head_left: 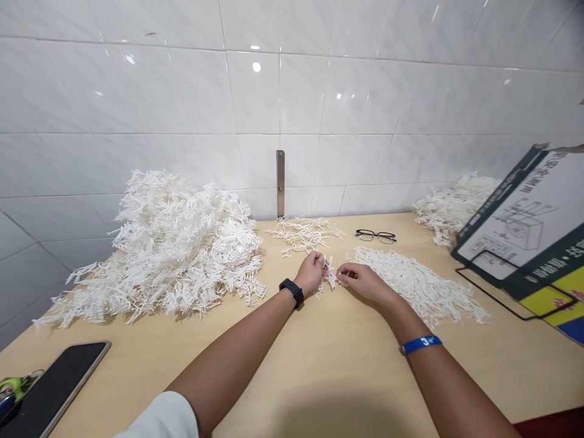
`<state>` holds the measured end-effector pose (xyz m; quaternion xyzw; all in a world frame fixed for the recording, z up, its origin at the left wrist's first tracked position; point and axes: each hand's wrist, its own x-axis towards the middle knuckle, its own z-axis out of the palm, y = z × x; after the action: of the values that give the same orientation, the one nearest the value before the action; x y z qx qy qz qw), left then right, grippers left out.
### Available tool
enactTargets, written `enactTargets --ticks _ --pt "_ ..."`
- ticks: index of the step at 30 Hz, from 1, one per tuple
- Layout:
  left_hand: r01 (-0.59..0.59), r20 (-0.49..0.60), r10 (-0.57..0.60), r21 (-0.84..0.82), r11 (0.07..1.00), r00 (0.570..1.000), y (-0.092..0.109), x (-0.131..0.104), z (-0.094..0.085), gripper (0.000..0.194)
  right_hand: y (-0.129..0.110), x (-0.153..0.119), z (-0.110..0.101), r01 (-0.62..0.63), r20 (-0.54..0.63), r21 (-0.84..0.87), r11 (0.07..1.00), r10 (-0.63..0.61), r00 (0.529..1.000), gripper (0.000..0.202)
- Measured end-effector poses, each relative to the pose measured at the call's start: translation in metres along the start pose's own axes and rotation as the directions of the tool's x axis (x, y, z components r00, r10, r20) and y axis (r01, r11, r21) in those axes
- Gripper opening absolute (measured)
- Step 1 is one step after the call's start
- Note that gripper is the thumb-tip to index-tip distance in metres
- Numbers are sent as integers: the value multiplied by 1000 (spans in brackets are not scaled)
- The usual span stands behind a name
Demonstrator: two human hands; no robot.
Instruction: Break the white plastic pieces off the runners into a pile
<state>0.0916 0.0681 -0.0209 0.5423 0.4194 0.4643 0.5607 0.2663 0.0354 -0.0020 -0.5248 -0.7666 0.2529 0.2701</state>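
My left hand (312, 271), with a black band at the wrist, is closed around a thin white branched piece (330, 277), plastic by its look. Close to its right, my right hand (360, 281) has thumb and forefinger pinched together at the edge of that piece; what sits between those fingertips is too small to name. A loose heap of small white bits (406, 280) spreads just beyond my right hand. Behind my left hand lie scattered white branched strands (305, 233). Farther left rises a large tangled pile of similar white strands (182, 249).
Black-framed glasses (376, 236) lie near the back edge. At right, a printed cardboard box (524, 225) leans beside a black wire frame (479, 292), with another white pile (456, 204) behind. A phone (59, 389) and green item (18, 384) lie front left. A tiled wall (301, 97) bounds the table.
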Motion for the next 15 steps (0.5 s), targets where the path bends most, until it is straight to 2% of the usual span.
enactTargets --ticks 3,5,9,15 --pt "-20 31 20 9 1000 999 -1 -1 1 14 3 2 0 20 -70 -21 1000 -22 997 23" --pt "-70 73 62 117 991 995 0 -5 2 13 4 3 1 14 -136 -31 999 -18 991 24" --pt "-197 149 145 437 878 978 4 -14 3 13 5 4 1 -37 -244 7 999 38 969 24" --pt "-246 262 101 612 752 960 14 -20 2 28 4 4 3 -52 -281 106 993 80 956 22"
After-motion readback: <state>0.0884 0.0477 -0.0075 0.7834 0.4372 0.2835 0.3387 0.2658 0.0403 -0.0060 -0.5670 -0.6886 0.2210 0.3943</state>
